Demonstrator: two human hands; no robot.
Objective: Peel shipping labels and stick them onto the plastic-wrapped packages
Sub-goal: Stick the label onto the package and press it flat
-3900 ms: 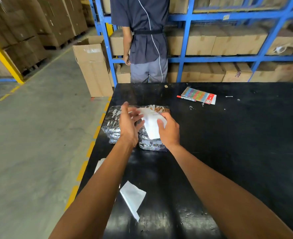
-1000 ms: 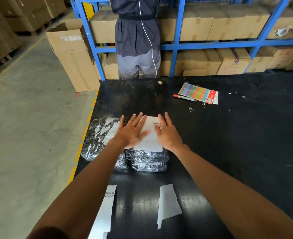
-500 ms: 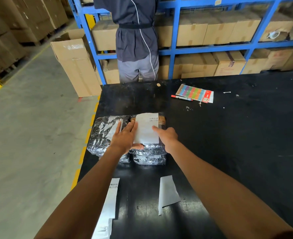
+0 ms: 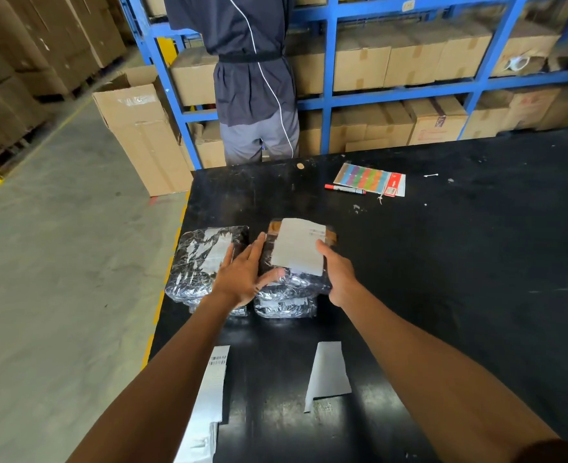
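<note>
Two stacks of plastic-wrapped packages lie on the black table (image 4: 442,262). The left stack (image 4: 202,262) is shiny black with a label under the wrap. The top package of the right stack (image 4: 296,285) carries a white shipping label (image 4: 296,248) stuck on its upper face. My left hand (image 4: 242,277) lies against that package's left side with its fingers straight and the thumb on the near edge. On the other side, my right hand (image 4: 339,275) grips the right edge, thumb on the label's corner and fingers hidden below.
A strip of labels (image 4: 212,392) and a loose backing sheet (image 4: 327,372) lie near me. Farther off are a red marker (image 4: 344,189) and a coloured sticker sheet (image 4: 369,178). A person (image 4: 255,78) stands at the far edge before blue shelving (image 4: 402,90). An open carton (image 4: 139,128) stands on the floor to the left.
Both hands were pressing flat on the label a second ago. They have slid off it to the left and right sides of the top package.
</note>
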